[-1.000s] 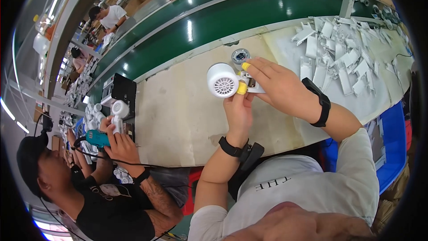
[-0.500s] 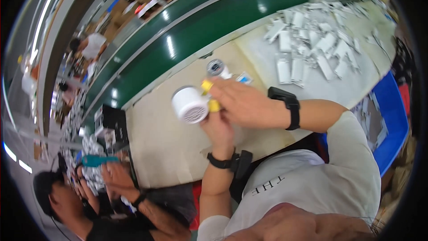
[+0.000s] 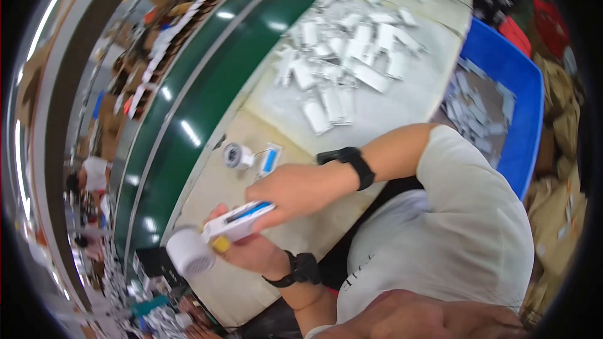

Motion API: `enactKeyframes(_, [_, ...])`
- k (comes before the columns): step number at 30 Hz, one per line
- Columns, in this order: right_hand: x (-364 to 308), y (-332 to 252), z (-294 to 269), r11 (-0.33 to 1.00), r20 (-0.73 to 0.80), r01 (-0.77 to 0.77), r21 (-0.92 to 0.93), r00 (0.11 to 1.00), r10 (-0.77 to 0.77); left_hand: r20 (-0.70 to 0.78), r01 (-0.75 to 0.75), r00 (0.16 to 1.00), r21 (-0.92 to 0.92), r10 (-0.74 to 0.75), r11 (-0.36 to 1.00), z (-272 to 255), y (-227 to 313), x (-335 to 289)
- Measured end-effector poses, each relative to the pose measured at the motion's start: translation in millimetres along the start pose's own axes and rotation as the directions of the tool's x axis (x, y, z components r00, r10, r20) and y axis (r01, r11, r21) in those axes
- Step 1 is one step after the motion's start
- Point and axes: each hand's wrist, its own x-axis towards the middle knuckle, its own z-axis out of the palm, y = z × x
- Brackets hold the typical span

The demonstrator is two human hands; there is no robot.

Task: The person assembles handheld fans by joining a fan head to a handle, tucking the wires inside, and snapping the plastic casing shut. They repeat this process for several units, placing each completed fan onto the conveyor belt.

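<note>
A white device with a round drum-shaped head (image 3: 190,251) and a slotted grille is in front of me, over the left part of the table. A flat white handle (image 3: 242,221) with a blue strip extends from the head. My left hand (image 3: 254,254) closes around it from below, next to the head. A yellow patch shows by the left fingers; I cannot tell what it is. My right hand (image 3: 292,193) grips the handle's other end from above. Beyond my hands, a similar white round head (image 3: 239,156) lies beside a white piece with a blue panel (image 3: 270,160).
Many white plastic parts (image 3: 352,50) are heaped on the table's far right. A blue bin (image 3: 531,125) with more white pieces stands at the right. A green conveyor (image 3: 188,132) runs behind the table. A co-worker's hand (image 3: 195,320) is at the lower left.
The view has swung right. My hands and the device now sit lower and farther left in the picture. The handle with its blue strip, earlier hidden by my right hand, now shows.
</note>
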Motion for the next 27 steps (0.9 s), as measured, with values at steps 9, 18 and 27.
enactKeyframes(9, [-8, -5, 4, 0.962, -0.148, 0.25, -0.107, 0.953, -0.264, 0.025, -0.103, 0.995, 0.072, 0.101, 0.992, 14, 20, -8])
enactKeyframes(18, [-10, 14, 10, 0.988, -0.022, -0.063, 0.144, 0.998, 0.067, 0.155, -0.21, 0.975, 0.422, 0.158, 0.882, -5, -18, 2])
enactKeyframes(27, [-8, 26, 4, 0.983, 0.275, -0.182, 0.025, 0.947, 0.168, 0.084, 0.344, 0.939, -0.199, -0.334, 0.918, -41, -32, 29])
